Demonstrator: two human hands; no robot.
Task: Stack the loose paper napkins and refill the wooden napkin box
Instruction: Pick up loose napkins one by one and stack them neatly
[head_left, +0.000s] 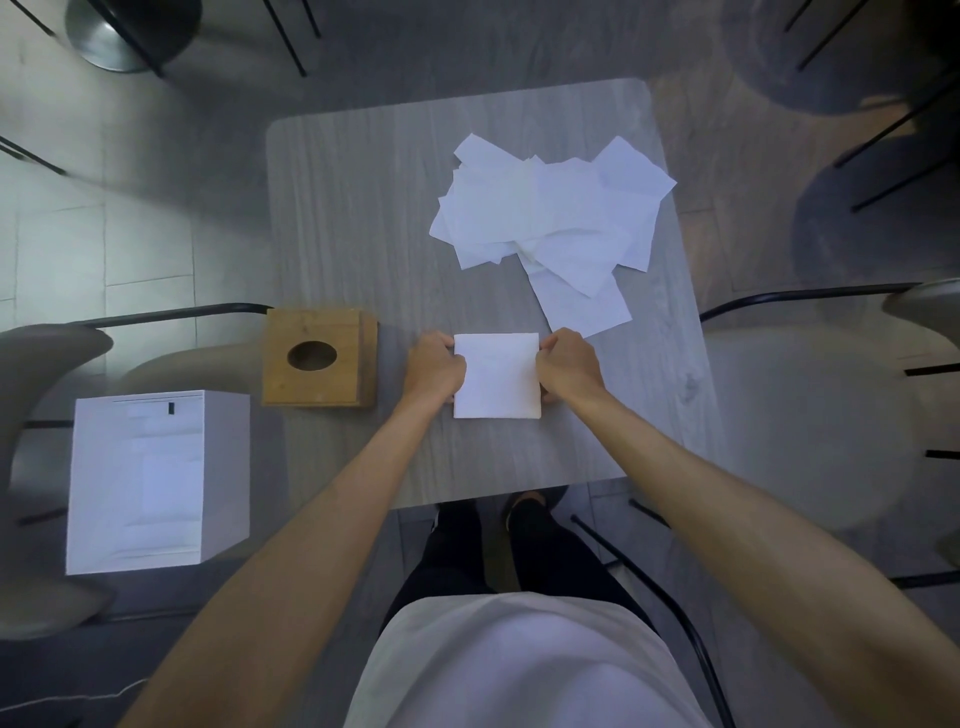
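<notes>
**While the Stack Is Gripped: Faults to Be Expected**

While the napkin stack (497, 375) is gripped at its two side edges, with the fingers of the left hand (435, 370) and the right hand (570, 370) curled round them, a slip is to be guarded against. If the grip is slackened on one side only, the thin sheets are likely to fan out and the squared edges to be lost. The stack is held at the near middle of the table (353, 208); it is white and square, with flush edges. Just beside the left hand, the wooden box (318, 384) is set with its oval opening (311, 356) upward. The box appears closed, so crumpling is probable if the stack is forced through that opening. Farther off, the loose napkins (550, 218) are spread in an overlapping heap, corners askew. These could be swept off the far right edge by a careless reach.
</notes>
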